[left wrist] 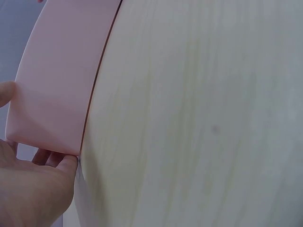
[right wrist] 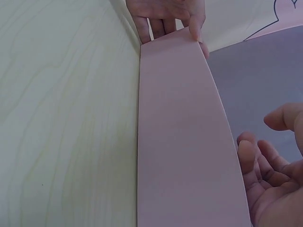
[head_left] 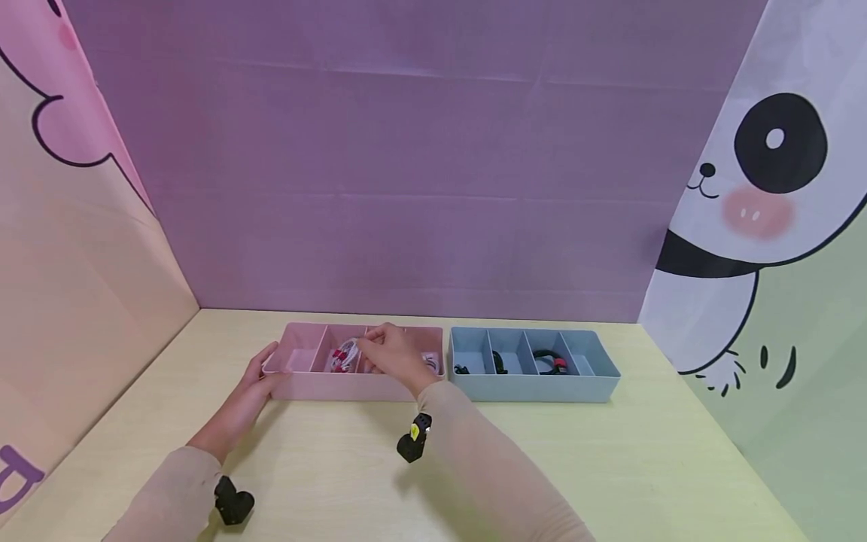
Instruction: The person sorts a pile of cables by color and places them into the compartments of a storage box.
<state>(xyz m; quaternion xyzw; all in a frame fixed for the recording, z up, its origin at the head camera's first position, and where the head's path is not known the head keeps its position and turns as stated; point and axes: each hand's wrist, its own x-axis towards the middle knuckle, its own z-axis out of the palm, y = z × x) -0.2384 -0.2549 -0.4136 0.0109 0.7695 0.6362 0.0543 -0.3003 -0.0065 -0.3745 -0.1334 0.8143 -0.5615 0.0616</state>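
Note:
A pink divided box (head_left: 325,388) stands on the table near the back wall. At its left end my left hand (head_left: 252,388) holds it, thumb at the rim and fingers against the end wall. My right hand (head_left: 396,355) is over the middle of this box, fingers bent. In the right wrist view its thumb stands apart from the fingers, and nothing shows between them. Close by its fingertips, a coiled white and red cable bundle (head_left: 344,355) lies in the second compartment from the left. The hand partly hides the compartments to its right.
Just right of the pink box stands a blue divided box (head_left: 535,389). Among its contents are a black coil with a red part (head_left: 554,363) and smaller black pieces (head_left: 499,363). A pale item (head_left: 431,361) lies at the pink box's right end. A purple wall (head_left: 420,188) rises behind.

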